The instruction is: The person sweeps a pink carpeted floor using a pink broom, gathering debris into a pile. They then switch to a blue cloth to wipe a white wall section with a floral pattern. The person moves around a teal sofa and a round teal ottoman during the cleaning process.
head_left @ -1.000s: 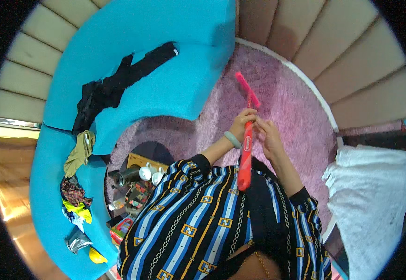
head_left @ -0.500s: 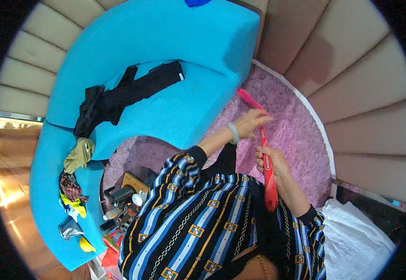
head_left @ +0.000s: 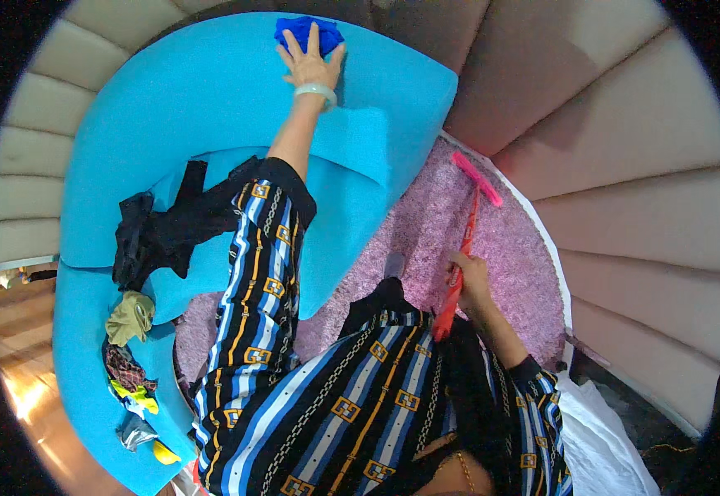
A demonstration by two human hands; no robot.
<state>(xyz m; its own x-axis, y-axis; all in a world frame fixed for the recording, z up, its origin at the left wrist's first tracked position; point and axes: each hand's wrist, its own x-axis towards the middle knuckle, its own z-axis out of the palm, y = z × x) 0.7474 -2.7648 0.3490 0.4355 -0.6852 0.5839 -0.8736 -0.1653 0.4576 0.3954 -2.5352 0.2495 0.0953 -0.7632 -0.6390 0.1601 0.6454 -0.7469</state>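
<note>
My left arm stretches far forward over the turquoise sofa [head_left: 360, 62]. On top of its backrest my left hand [head_left: 312, 69], fingers spread, rests on a crumpled bright blue cloth [head_left: 327, 35]. Part of the cloth is hidden under the fingers. Lower right, my right hand [head_left: 473, 283] is closed around the handle of a long T-shaped brush [head_left: 449, 306] with a red handle. Its pink head [head_left: 477, 178] points away from me, above the purple carpet [head_left: 515, 273]. The handle's near end lies close to my striped top.
Black garments [head_left: 179, 223] lie on the sofa seat, partly behind my left sleeve. An olive cloth [head_left: 131, 317], a dark patterned cloth [head_left: 126, 368] and smaller yellow and grey items line the sofa's left part. A padded wall [head_left: 649, 215] curves round the right; white fabric [head_left: 604, 438] lies lower right.
My left hand has moved from beside the brush up to the blue cloth on the backrest. The brush stays in my right hand, its head now swung to the right.
</note>
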